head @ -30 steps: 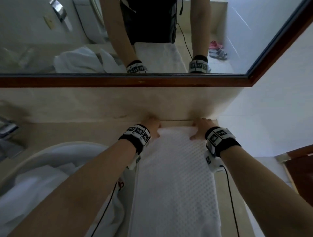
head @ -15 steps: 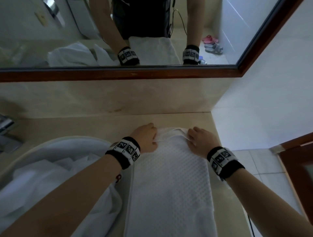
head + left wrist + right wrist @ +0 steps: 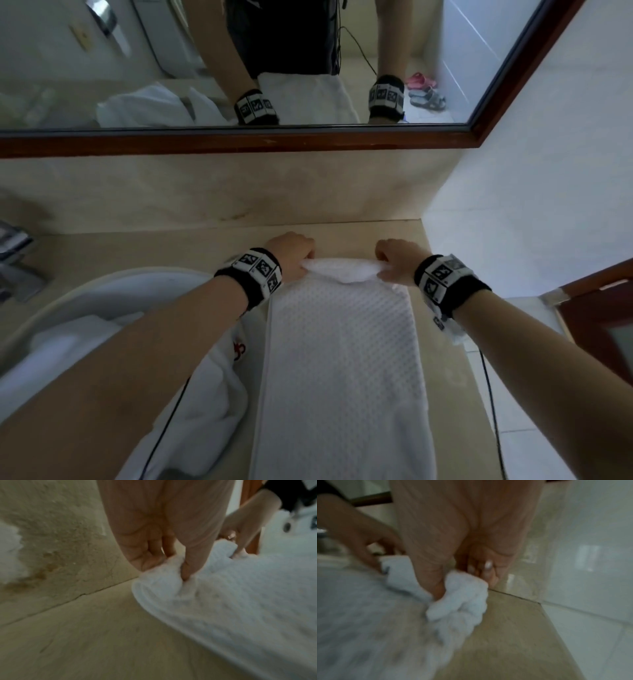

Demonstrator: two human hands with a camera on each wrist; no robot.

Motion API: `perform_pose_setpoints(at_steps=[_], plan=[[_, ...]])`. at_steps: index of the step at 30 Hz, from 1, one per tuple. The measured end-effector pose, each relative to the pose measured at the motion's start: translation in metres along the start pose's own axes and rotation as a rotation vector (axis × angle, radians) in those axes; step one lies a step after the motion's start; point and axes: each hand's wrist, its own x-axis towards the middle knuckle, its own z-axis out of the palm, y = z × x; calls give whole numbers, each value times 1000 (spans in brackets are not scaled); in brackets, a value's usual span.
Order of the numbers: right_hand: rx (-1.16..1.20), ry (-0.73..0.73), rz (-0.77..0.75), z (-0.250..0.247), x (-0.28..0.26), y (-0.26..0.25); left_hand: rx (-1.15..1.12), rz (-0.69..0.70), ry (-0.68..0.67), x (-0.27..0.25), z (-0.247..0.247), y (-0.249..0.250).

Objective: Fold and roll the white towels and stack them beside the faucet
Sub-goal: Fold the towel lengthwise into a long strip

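A white waffle towel (image 3: 339,370) lies folded in a long strip on the beige counter (image 3: 171,246), running away from me. Its far end is curled over into a small roll (image 3: 342,269). My left hand (image 3: 294,255) pinches the roll's left end (image 3: 171,566) between thumb and fingers. My right hand (image 3: 394,260) pinches the right end (image 3: 462,588) the same way. More white towels (image 3: 191,404) lie bunched in the sink (image 3: 68,291) at the left. A part of the faucet (image 3: 13,253) shows at the left edge.
The backsplash (image 3: 239,185) and a wood-framed mirror (image 3: 239,138) rise just behind the roll. A white tiled wall (image 3: 531,171) closes the counter's right end. A brown door (image 3: 603,318) stands at the lower right. Bare counter lies between faucet and towel.
Both hands went from lying on the towel's far end by the backsplash to gripping it. They have drawn it toward me and turned it over into a small roll.
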Motion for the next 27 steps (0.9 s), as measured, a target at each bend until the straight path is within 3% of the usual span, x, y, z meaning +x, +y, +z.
perform_pose_setpoints(at_steps=[4,7,11,14,18,20,23,27], plan=[[-267,130,-169,28,-27,-13,194,43,67,-30,23,20],[-253,199,-321,54,-50,-6,229,77,47,-53,44,32],[135,80,-129,52,-67,-3,-154,64,-116,-70,45,28],[242,-31,-52,41,-61,-7,-197,-8,-135,-64,33,23],[144,-41,13,27,-45,-3,-62,-9,-22,-51,25,17],[62,-5,-18,24,-42,-4,-15,-5,-84,-46,26,14],[135,-62,-5,23,-44,-9,-121,20,-144,-45,26,14],[-5,-12,-3,27,-54,-20,-52,54,36,-57,32,27]])
